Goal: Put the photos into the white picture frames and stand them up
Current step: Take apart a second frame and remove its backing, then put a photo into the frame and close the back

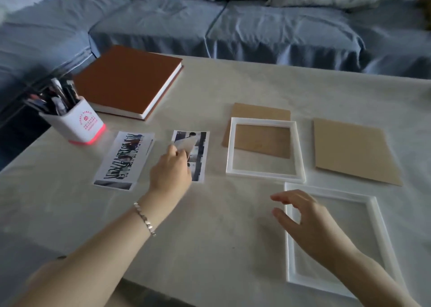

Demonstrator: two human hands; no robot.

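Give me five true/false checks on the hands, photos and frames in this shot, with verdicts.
1. The left hand pinches a corner of the right-hand photo. True.
2. The right hand grips the near frame. False: it is over the frame with its fingers open, holding nothing.
3. The far frame lies partly on a cardboard backing. True.
4. Both frames stand upright. False: both lie flat on the table.
5. The pen holder sits on the brown book. False: it stands on the table beside the book.
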